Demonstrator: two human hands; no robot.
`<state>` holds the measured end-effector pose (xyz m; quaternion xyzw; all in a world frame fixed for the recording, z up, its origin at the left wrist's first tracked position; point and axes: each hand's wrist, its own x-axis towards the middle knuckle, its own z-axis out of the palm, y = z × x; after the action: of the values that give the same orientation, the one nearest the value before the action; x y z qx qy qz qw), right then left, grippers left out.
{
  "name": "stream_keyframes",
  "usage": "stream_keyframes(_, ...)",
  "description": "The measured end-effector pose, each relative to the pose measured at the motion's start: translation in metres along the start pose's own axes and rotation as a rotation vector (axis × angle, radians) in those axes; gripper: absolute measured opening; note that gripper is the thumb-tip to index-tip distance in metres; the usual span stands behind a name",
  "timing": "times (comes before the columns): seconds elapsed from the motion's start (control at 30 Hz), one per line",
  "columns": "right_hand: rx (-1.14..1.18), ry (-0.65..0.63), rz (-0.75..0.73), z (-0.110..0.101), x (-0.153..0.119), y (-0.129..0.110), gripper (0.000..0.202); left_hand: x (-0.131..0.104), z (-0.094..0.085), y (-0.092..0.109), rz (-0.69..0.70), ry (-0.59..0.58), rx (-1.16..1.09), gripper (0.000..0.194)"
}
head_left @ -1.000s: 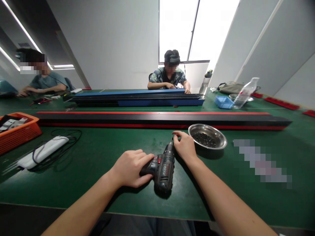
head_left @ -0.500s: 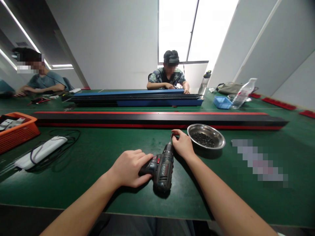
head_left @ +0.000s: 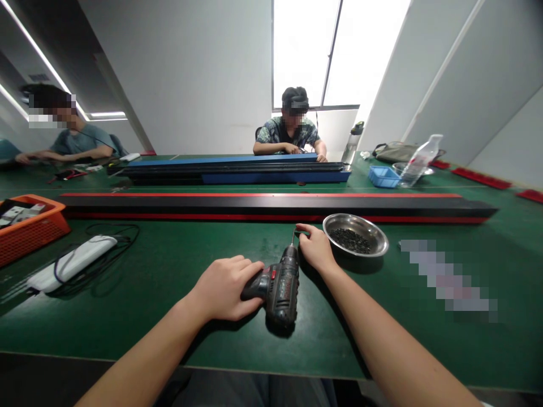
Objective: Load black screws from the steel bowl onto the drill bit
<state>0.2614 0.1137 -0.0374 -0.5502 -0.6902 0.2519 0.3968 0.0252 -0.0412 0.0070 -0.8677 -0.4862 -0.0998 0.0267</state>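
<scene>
A black cordless drill (head_left: 283, 294) lies on its side on the green table (head_left: 161, 333), its bit pointing away from me. Its handle is in the grip of my left hand (head_left: 227, 288). Beside the tip of the bit is my right hand (head_left: 314, 246), thumb and fingers closed together; whatever they pinch is too small to make out. Just right of that hand stands a round metal bowl (head_left: 379, 247) with many small dark screws (head_left: 350, 240) in it. Beyond both hands a long black and red bar (head_left: 254, 203) lies across the table.
An orange basket (head_left: 34, 237) and a white power strip (head_left: 72, 263) with a cord are on the left. Blue and black bars (head_left: 237, 169) lie farther back. A blue tray (head_left: 384, 176) and a bottle (head_left: 419, 161) stand right. Two people sit across the table.
My right fingertips have shifted slightly and now sit a little apart from the bit. The drill has turned very slightly in my left hand. The person at the left has moved their hands leftward.
</scene>
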Motion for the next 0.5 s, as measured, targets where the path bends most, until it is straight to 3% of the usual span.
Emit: stream_keyframes(0.5, -0.068, 0.002, -0.006, -0.0024, -0.0037, -0.0064, 0.031, 0.0098, -0.0013, 0.0002, -0.188, 0.036, 0.086, 0.046)
